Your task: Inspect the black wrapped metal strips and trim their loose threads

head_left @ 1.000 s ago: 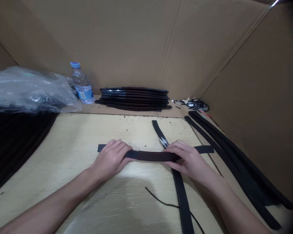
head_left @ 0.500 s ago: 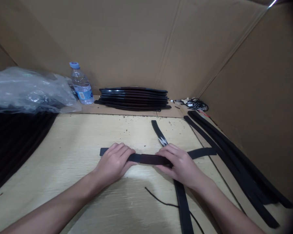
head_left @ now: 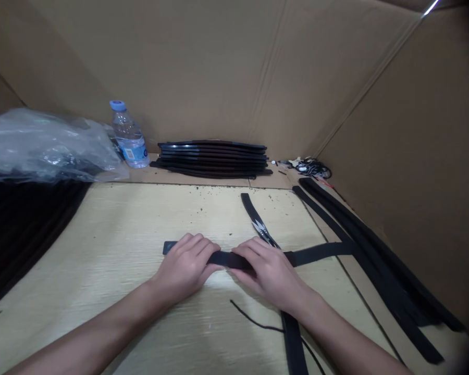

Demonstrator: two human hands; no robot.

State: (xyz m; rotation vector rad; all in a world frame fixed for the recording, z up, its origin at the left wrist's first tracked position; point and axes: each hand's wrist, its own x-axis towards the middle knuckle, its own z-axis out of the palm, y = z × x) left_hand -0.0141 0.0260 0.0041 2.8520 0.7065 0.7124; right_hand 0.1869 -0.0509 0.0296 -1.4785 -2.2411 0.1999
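Black strip (head_left: 315, 253) crosswise above board (head_left: 140, 219); left hand (head_left: 187, 263) and right hand (head_left: 263, 265) pinch its middle, fingers over top, thumbs below; ends protrude beyond both hands.

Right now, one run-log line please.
left hand: gripping black strip | right hand: gripping same strip | snips: on crossing strip | stacked strips: at back
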